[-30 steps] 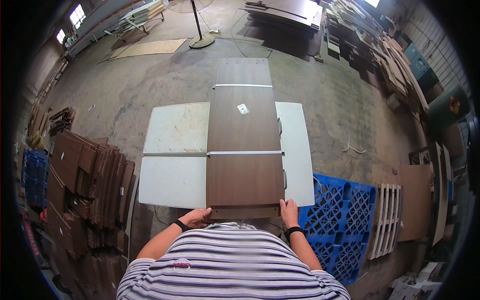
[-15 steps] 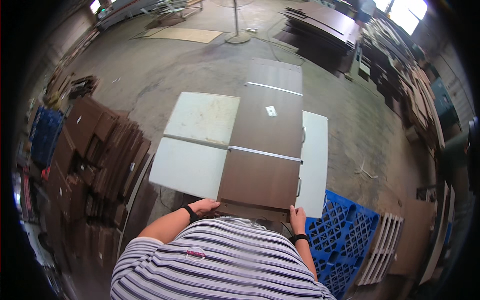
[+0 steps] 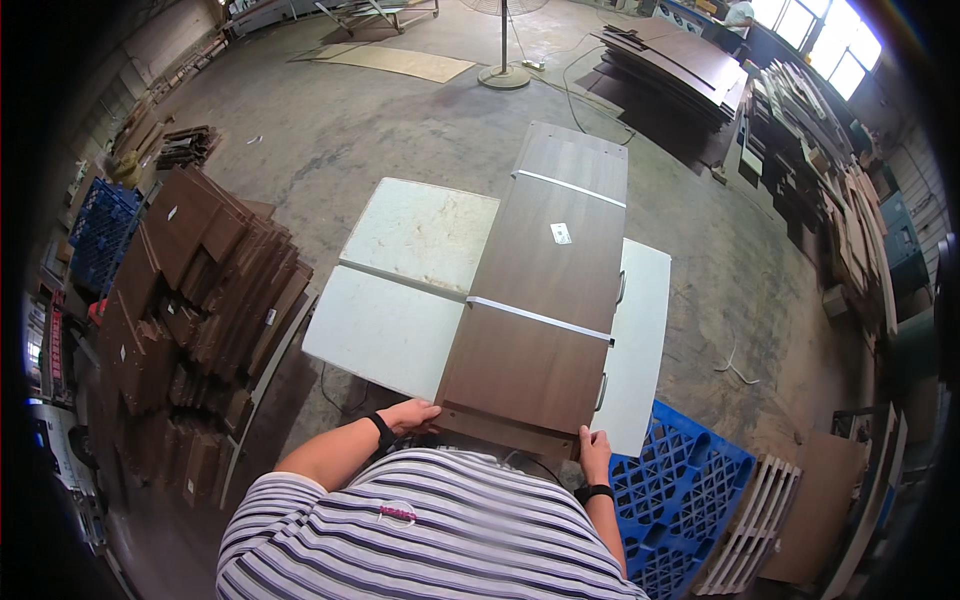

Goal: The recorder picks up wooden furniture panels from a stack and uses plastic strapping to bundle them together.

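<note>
A long bundle of brown wood-grain boards (image 3: 530, 370), bound by two pale straps (image 3: 545, 320), lies stretched away from me across white panels. My left hand (image 3: 412, 415) grips its near left corner, thumb on top and fingers mostly hidden below. At the near right corner, my right hand (image 3: 596, 452) is closed on the bundle's edge. A small white label (image 3: 561, 233) sits on the top board. White panels (image 3: 380, 320) show on the left side, and a white panel (image 3: 645, 330) with dark handles (image 3: 600, 392) along its inner edge shows on the right.
Stacked brown boards (image 3: 215, 320) stand at my left. A blue plastic pallet (image 3: 690, 490) and a pale slatted pallet (image 3: 750, 525) lie near right. Further off are a stand fan (image 3: 503, 78), a large board pile (image 3: 680, 65), a person (image 3: 739, 15) and leaning panels along the right wall.
My view has shifted and turned slightly, so the surroundings sit a little further right. Both hands stay on the bundle's near corners.
</note>
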`<state>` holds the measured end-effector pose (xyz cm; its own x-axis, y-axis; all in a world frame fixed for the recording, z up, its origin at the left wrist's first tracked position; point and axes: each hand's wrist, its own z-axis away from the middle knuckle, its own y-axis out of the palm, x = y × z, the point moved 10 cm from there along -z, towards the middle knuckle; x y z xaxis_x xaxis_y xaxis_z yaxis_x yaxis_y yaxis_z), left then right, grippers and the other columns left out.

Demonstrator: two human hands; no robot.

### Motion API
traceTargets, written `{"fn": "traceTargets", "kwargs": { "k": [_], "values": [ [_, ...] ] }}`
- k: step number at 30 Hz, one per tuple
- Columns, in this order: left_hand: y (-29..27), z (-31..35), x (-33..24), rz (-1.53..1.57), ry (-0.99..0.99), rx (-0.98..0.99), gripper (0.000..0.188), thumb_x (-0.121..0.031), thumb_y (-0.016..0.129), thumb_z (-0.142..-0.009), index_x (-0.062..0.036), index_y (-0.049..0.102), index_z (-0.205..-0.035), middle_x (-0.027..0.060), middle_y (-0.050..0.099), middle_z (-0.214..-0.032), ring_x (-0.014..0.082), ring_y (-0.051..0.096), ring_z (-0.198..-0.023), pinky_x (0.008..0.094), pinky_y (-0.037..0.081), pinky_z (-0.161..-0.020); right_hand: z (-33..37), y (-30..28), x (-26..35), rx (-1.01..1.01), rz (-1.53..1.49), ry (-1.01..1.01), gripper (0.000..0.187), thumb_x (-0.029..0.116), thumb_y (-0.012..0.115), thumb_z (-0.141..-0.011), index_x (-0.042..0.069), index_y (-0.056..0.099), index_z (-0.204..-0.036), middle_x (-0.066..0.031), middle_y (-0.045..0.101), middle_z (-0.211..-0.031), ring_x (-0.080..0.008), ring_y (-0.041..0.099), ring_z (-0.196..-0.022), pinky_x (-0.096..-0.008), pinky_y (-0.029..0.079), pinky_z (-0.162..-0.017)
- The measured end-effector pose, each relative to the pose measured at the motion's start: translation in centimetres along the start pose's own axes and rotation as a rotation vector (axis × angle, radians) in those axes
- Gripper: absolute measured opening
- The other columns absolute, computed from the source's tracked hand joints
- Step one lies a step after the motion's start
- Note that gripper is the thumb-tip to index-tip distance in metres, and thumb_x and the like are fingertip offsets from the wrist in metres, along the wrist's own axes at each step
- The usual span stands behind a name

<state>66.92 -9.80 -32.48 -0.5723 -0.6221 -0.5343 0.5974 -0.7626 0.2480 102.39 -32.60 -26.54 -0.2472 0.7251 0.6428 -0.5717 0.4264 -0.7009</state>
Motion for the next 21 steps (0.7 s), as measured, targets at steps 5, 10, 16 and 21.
{"fn": "traceTargets", "kwargs": {
  "k": [5,10,16,21],
  "values": [
    [-0.1,0.3,0.4,0.05,-0.025,-0.04,0.029,-0.028,0.045,-0.097,-0.003,0.056,-0.109,0.0044,0.064,-0.094,0.0101,0.059,-0.071,0.0212,0.049,-0.06,-0.2,-0.3,0.6,0.017,-0.007,0.009,0.045,0.042,0.057,-0.088,-0.002,0.051,-0.078,-0.0216,0.057,-0.079,-0.0366,0.054,-0.077,-0.0444,0.043,-0.071],
    [-0.3,0.0,0.1,0.02,-0.033,-0.051,0.03,-0.029,0.045,-0.098,-0.0041,0.055,-0.111,0.0039,0.063,-0.1,0.0117,0.061,-0.079,0.0221,0.05,-0.063,-0.7,-0.1,0.2,0.01,0.048,-0.001,0.048,0.044,0.055,-0.089,-0.004,0.054,-0.084,-0.0245,0.061,-0.084,-0.038,0.058,-0.081,-0.0435,0.045,-0.074],
    [0.6,0.9,-0.5,0.038,0.047,-0.044,0.032,-0.03,0.045,-0.097,-0.0047,0.054,-0.114,0.0043,0.062,-0.104,0.0121,0.061,-0.085,0.0257,0.052,-0.073,-0.5,-0.2,0.9,0.016,0.087,0.03,0.05,0.045,0.053,-0.089,-0.005,0.056,-0.089,-0.0264,0.062,-0.091,-0.0386,0.059,-0.086,-0.0429,0.046,-0.077],
    [-0.2,1.2,-1.6,0.086,0.233,-0.061,0.034,-0.032,0.047,-0.097,-0.0029,0.056,-0.113,0.0047,0.062,-0.104,0.0138,0.06,-0.087,0.03,0.05,-0.078,0.2,0.9,-0.3,0.137,-0.27,0.086,0.05,0.049,0.052,-0.089,0.0,0.058,-0.096,-0.0084,0.059,-0.082,-0.0166,0.051,-0.075,-0.0325,0.043,-0.064]
  ]
}}
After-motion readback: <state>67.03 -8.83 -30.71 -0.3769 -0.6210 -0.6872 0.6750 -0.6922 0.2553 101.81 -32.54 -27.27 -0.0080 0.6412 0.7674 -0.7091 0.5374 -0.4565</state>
